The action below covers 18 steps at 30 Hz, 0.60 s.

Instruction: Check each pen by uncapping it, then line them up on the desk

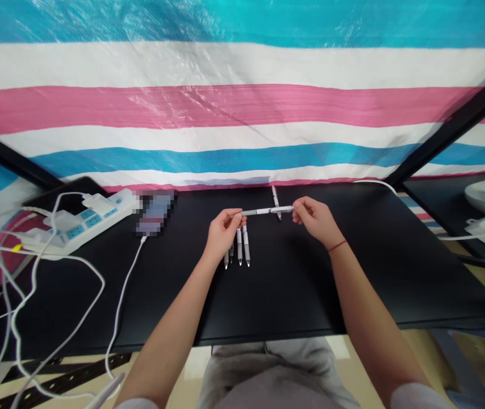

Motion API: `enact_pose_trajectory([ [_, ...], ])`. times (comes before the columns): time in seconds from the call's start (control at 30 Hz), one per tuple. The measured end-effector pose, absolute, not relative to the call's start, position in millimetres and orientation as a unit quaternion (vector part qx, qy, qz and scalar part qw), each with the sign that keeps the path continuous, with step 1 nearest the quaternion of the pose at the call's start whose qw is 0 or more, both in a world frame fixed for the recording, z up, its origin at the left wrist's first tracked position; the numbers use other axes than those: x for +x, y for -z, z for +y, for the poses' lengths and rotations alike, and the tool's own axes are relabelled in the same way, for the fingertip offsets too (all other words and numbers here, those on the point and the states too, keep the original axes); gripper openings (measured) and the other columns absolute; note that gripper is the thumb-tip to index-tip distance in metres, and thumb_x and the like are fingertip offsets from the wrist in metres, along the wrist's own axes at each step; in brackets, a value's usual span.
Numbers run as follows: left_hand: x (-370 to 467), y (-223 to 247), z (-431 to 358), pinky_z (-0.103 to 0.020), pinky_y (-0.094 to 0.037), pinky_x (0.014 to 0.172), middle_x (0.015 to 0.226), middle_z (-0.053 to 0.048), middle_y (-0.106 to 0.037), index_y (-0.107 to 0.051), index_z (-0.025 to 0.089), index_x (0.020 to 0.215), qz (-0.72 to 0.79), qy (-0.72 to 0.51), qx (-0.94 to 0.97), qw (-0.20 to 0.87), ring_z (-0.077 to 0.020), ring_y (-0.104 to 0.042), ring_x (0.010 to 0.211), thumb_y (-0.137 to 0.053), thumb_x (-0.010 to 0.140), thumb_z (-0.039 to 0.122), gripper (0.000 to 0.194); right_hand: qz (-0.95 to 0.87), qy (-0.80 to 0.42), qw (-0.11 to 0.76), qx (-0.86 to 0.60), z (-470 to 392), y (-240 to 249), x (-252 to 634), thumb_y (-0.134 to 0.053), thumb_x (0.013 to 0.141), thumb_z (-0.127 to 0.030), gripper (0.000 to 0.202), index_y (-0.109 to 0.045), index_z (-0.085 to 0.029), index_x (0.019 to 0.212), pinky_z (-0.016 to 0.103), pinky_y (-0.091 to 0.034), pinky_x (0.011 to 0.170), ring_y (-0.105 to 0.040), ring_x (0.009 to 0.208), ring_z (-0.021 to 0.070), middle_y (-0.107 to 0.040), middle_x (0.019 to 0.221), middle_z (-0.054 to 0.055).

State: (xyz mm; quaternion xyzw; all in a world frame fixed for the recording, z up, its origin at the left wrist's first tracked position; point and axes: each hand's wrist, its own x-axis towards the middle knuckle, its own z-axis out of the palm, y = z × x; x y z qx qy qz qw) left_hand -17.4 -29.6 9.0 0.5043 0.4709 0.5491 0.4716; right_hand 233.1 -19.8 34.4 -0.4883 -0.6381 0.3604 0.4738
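Currently both hands hold one grey-white pen (266, 211) level above the black surface (353, 284), about mid-scene and toward the far edge. Left hand (222, 230) is pinched shut on the pen's left end, right hand (316, 217) pinched shut on the right end, fingertips only. Row of spare pens (239, 249) lies on the surface just under and near of the left hand, tips pointing near; one more loose pen (275, 200) lies just behind the held one, toward the striped tarp (242, 108).

Risks, as a judgement: the grip is light at both ends, so a twist or pull could let one half slip and drop among the row, scattering it. Small inner parts, if freed, would be hard to spot on black. Left forearm sits close to the row and could nudge pens. Phone (154, 214) and power strip (84, 218) with white cables (118, 307) are well left, unlikely to interfere.
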Motion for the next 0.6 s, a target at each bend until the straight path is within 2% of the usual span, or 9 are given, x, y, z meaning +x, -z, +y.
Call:
enact_pose_trajectory([
  [0.07,-17.3,-8.6,-29.5,-0.035,-0.055,0.079,0.084,-0.008,-0.072,-0.065,0.015,0.098,0.471,-0.551,0.499,0.474,-0.0183,-0.069,0.078,-0.070,0.074,0.048,0.041,-0.637,-0.365,0.479,-0.482,-20.2,-34.2,232.7,-0.054,0.088,-0.048,0.030,-0.062,-0.020,0.084,0.025,-0.048,0.052,-0.061,0.059,0.0132,-0.064,0.070,0.002],
  [0.13,-17.4,-7.8,-29.1,-0.035,-0.055,0.078,0.085,-0.008,-0.072,-0.065,0.015,0.098,0.470,-0.553,0.492,0.481,-0.0179,-0.069,0.077,-0.071,0.073,0.048,0.042,-0.639,-0.386,0.485,-0.455,-21.4,-35.0,232.4,-0.060,0.085,-0.046,0.029,-0.061,-0.022,0.102,0.026,-0.050,0.054,-0.064,0.066,0.0146,-0.067,0.083,0.003],
  [0.2,-17.6,-6.7,-28.8,-0.035,-0.055,0.077,0.085,-0.008,-0.072,-0.065,0.015,0.098,0.467,-0.549,0.490,0.490,-0.0178,-0.069,0.076,-0.071,0.073,0.049,0.043,-0.659,-0.394,0.473,-0.433,-22.5,-35.1,232.0,-0.066,0.080,-0.042,0.037,-0.060,-0.024,0.113,0.027,-0.052,0.058,-0.066,0.071,0.0161,-0.067,0.089,0.003],
  [0.37,-18.2,-2.4,-28.7,-0.035,-0.055,0.079,0.084,-0.009,-0.073,-0.064,0.014,0.098,0.461,-0.536,0.507,0.493,-0.0197,-0.070,0.079,-0.068,0.076,0.051,0.044,-0.675,-0.382,0.444,-0.448,-22.8,-31.0,230.3,-0.065,0.082,-0.038,0.025,-0.065,-0.020,0.099,0.031,-0.053,0.064,-0.065,0.068,0.0169,-0.067,0.077,0.003],
  [0.6,-17.1,-1.8,-33.7,-0.035,-0.053,0.084,0.085,-0.009,-0.073,-0.064,0.014,0.100,0.472,-0.522,0.550,0.449,-0.0197,-0.071,0.084,-0.063,0.083,0.046,0.037,-0.637,-0.426,0.467,-0.441,-24.7,-35.4,225.8,-0.067,0.080,-0.042,0.027,-0.064,-0.016,0.089,0.028,-0.053,0.057,-0.062,0.059,0.0144,-0.063,0.065,0.002],
])
